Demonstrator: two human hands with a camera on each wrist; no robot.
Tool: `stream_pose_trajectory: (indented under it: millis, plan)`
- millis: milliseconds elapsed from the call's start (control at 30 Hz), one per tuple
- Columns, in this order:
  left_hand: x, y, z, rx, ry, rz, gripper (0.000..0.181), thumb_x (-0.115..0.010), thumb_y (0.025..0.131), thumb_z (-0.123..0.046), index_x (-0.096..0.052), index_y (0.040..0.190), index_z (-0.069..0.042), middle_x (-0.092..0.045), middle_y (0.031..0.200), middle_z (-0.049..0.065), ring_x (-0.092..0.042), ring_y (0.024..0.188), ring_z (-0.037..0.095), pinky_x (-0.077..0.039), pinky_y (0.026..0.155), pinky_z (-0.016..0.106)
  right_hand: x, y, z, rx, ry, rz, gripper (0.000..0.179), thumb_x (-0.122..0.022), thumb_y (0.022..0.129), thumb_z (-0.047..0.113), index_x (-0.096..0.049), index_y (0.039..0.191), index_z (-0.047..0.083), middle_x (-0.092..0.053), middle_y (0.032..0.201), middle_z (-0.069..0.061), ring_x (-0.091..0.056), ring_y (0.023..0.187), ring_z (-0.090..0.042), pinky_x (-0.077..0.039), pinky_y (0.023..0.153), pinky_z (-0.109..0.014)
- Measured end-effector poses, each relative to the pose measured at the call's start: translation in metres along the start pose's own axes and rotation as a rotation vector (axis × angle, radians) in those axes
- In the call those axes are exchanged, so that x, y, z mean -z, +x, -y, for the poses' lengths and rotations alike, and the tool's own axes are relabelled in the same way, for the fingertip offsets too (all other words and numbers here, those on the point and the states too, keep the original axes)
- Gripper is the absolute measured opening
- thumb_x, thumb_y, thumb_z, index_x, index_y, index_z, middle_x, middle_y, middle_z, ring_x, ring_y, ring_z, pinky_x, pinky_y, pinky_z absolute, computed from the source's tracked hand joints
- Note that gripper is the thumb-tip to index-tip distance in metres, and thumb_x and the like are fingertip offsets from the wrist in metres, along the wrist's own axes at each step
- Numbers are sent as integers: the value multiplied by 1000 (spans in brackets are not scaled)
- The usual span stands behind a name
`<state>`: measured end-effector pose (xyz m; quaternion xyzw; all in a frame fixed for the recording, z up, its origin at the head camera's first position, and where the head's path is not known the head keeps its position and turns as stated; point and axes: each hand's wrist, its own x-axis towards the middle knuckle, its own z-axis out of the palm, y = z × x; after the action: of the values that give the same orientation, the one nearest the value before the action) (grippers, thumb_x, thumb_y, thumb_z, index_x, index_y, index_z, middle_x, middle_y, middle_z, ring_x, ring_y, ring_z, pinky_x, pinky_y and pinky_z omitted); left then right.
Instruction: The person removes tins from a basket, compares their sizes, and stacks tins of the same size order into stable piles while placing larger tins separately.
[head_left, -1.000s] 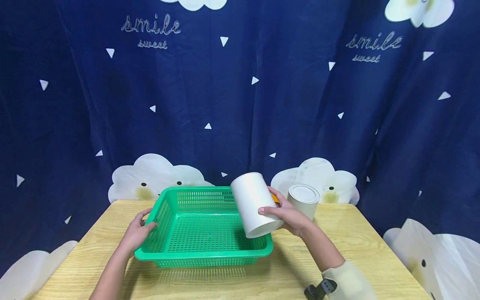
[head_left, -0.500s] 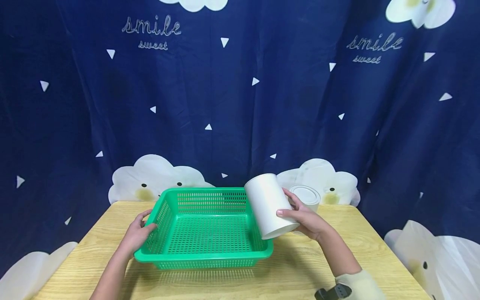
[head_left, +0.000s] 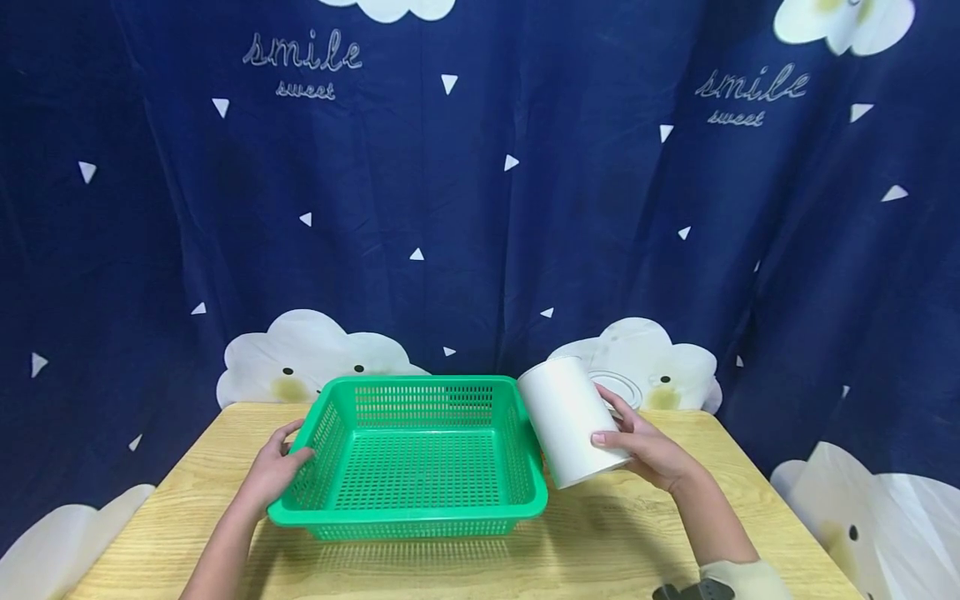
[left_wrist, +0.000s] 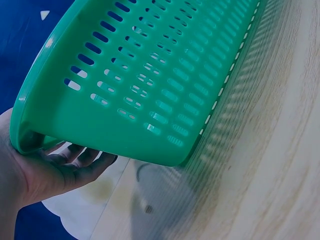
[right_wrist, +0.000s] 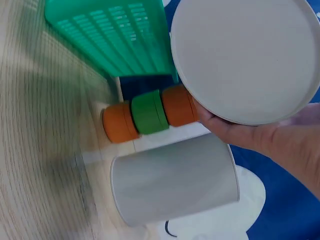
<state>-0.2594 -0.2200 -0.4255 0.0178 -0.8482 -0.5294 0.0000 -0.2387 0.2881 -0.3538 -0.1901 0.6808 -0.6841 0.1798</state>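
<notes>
My left hand [head_left: 272, 468] grips the left rim of a green plastic basket [head_left: 420, 514]. In the left wrist view, the fingers of that hand [left_wrist: 57, 175] curl under the rim against the basket's perforated side [left_wrist: 135, 115]. My right hand [head_left: 651, 452] holds a large white cylindrical can [head_left: 570, 421], thumb on its side, tilted beside the basket's right rim. The can's round end [right_wrist: 247, 60] faces the right wrist camera and hides most of the fingers. Nothing lies inside the basket.
A second white can [right_wrist: 175, 180] stands on the wooden table [head_left: 450, 575] at the back right, partly covered by the held can. Near it is a stack of orange and green cylinders [right_wrist: 150, 116]. A blue curtain [head_left: 465, 208] hangs behind the table.
My right hand has carried the white can rightward and slightly down, from over the basket's right side to beside it. The left hand and basket stay in place.
</notes>
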Motion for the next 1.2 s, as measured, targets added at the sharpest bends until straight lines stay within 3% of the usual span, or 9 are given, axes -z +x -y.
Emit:
stream_pose_trajectory:
  millis: [333,567,700,867,1067,1200]
  plan:
    - [0,-1,0,5,3,-2,61,-43,94,-14,-15,147,3,-39,131,37,-55,106,43,-54,75,43,21,-18,-6,51,0,66,78,-52,92,9,-4,149,31,-51,122,2,-61,103,-15,-53,84,-35]
    - [0,1,2,4,1,-2,61,-44,94,-14,-16,146,2,-39,131,37,-56,104,41,-54,74,41,33,-30,-9,41,-5,30,80,-51,92,10,0,149,34,-51,121,4,-61,103,-15,-53,85,-34]
    - [0,1,2,7,6,-6,61,-45,95,-14,-16,146,2,-39,131,37,-58,102,38,-54,73,41,40,-37,-11,48,-1,30,75,-49,93,9,-8,147,41,-53,121,4,-61,104,-14,-52,85,-34]
    - [0,1,1,9,11,-4,61,-45,96,-15,-16,147,2,-38,133,37,-56,106,42,-54,75,42,50,-48,-13,96,24,58,64,-45,94,6,-22,139,46,-57,120,5,-62,103,-14,-53,84,-33]
    - [-1,0,2,10,15,-8,61,-45,95,-14,-16,146,2,-39,132,37,-57,104,41,-54,74,42,62,-62,-17,162,96,66,64,-39,95,1,-23,137,46,-60,119,4,-64,103,-15,-53,83,-32]
    - [0,0,0,7,7,-11,61,-45,95,-14,-16,146,3,-40,131,37,-58,102,40,-54,73,42,68,-68,-19,210,101,27,65,-39,95,-1,-23,138,44,-60,119,5,-64,102,-14,-54,82,-31]
